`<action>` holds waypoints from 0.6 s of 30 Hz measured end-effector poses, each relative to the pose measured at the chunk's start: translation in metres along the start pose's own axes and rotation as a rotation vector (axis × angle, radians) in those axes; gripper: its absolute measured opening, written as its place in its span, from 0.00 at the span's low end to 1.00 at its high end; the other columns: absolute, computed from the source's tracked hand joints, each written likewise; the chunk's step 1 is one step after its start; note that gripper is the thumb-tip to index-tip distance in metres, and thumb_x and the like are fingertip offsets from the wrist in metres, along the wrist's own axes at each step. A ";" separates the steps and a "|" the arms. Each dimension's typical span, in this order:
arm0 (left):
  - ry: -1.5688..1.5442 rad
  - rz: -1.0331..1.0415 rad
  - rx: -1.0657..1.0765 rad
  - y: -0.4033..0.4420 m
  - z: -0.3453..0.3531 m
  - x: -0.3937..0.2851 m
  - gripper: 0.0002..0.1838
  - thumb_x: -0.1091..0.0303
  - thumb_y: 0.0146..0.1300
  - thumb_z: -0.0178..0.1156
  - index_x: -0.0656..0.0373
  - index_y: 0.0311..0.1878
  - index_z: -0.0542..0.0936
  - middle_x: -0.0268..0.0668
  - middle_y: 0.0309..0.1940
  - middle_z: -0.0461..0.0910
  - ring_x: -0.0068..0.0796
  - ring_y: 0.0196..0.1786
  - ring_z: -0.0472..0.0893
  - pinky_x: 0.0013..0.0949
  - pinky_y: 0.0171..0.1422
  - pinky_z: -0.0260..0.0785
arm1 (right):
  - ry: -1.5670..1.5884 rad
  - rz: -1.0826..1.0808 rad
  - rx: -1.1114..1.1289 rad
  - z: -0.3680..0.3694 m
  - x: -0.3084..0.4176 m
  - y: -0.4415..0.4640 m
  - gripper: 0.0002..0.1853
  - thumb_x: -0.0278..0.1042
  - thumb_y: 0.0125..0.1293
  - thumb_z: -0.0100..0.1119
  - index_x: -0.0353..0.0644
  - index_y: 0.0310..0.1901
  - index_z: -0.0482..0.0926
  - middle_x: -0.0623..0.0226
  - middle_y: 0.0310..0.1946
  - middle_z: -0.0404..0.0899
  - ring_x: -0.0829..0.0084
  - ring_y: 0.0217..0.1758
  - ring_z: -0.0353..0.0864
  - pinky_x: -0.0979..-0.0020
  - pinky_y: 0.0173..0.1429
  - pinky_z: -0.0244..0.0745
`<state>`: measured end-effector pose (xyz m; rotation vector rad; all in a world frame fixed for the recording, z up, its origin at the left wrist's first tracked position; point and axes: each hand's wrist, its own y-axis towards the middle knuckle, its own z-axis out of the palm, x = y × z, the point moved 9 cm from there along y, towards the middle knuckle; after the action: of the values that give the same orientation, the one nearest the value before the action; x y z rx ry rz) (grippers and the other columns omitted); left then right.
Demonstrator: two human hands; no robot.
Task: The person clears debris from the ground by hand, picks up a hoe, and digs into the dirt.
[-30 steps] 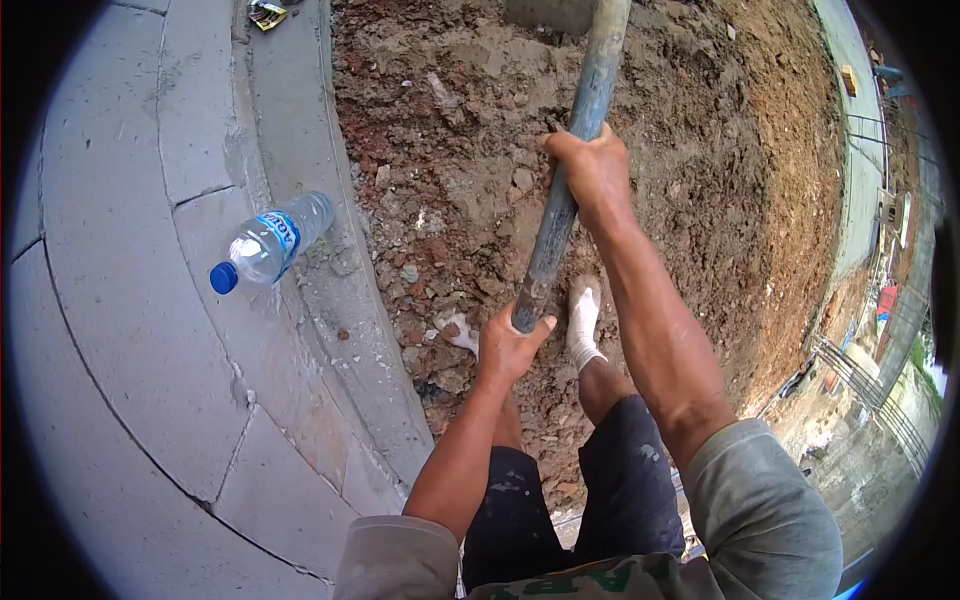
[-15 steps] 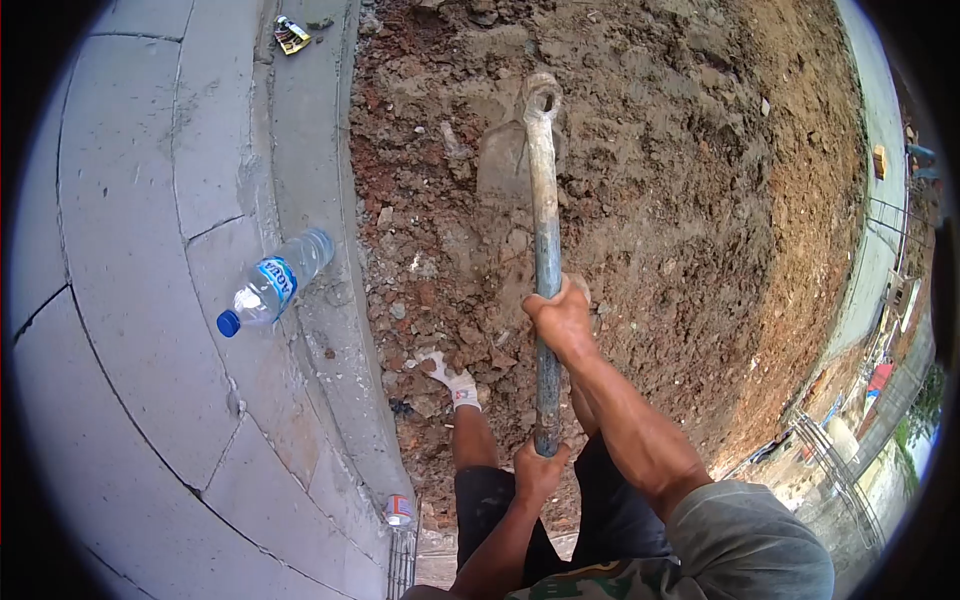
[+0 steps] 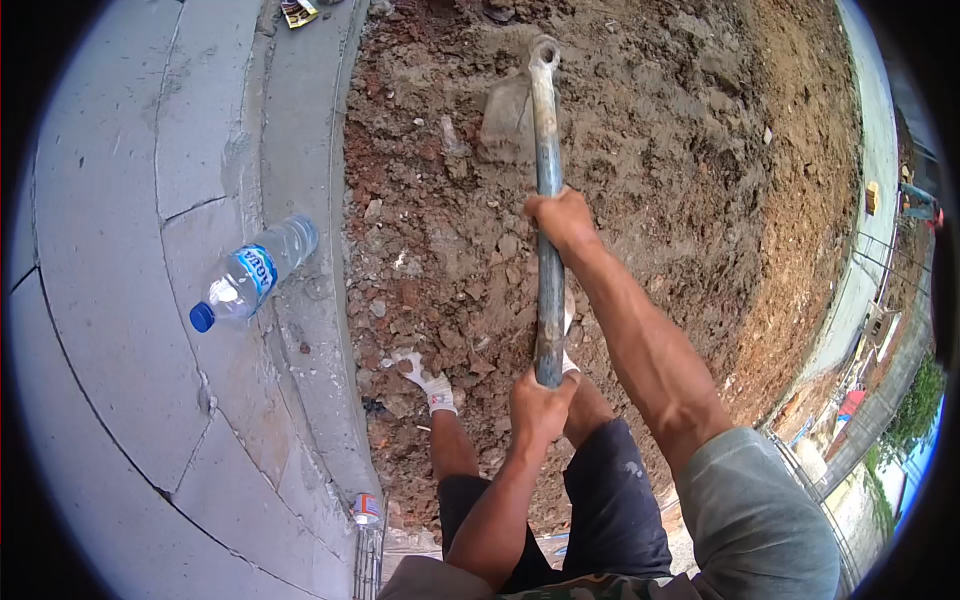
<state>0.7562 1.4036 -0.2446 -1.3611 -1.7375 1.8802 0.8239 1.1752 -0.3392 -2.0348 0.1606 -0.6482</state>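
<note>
A long-handled hoe point(image 3: 550, 265) runs from near my body out over the dirt, its metal eye point(image 3: 544, 52) at the far end. The flat, soil-coloured blade point(image 3: 506, 120) is angled back toward me at the ground; how deep its edge sits I cannot tell. My right hand point(image 3: 565, 220) is closed around the middle of the handle. Lower down, my left hand point(image 3: 542, 402) grips the handle's near end. Loose brown soil point(image 3: 660, 230) with clods and stones lies under the tool.
Grey block wall point(image 3: 110, 270) and a concrete ledge point(image 3: 305, 130) run along the left. A water bottle point(image 3: 256, 272) lies there, with a wrapper point(image 3: 298, 12) beyond and a small container point(image 3: 367, 509) nearer me. My white-covered foot point(image 3: 428, 384) stands in the soil.
Both hands have moved forward and up in view with the handle, and the hoe's eye is higher in the picture. The view has shifted slightly. Both hands keep their hold.
</note>
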 end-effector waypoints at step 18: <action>-0.177 -0.019 0.118 0.066 0.012 -0.077 0.13 0.61 0.52 0.69 0.61 0.32 0.80 0.37 0.22 0.80 0.29 0.27 0.81 0.38 0.35 0.73 | -0.064 -0.171 -0.015 -0.019 0.090 0.074 0.14 0.30 0.59 0.61 0.29 0.40 0.73 0.61 0.24 0.75 0.70 0.20 0.77 0.65 0.25 0.75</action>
<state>0.8146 1.3238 -0.2697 -1.1628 -1.6807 2.1122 0.9019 1.0885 -0.3598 -2.0968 -0.0474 -0.6880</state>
